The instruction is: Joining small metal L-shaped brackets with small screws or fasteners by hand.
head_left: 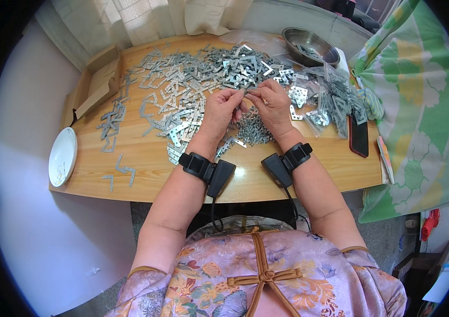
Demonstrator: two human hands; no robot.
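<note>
My left hand [220, 112] and my right hand [272, 108] meet over the middle of the table, fingertips pinched together. Something small and greyish sits between them, too hidden to name. Just below the fingers lies a heap of small screws [254, 128]. Beyond and to the left spreads a large pile of L-shaped metal corner brackets [187, 79]. To the right of my right hand are clear plastic bags [336, 90] with metal pieces inside. A few loose brackets [229, 145] lie next to the screws, close to my left wrist.
A steel bowl [311, 46] with metal pieces stands at the far right, a dark phone [359, 138] nearer. On the left are an open cardboard box [97, 79], a white plate [62, 158] and scattered brackets [111, 124]. A green patterned cloth [419, 105] hangs along the right side.
</note>
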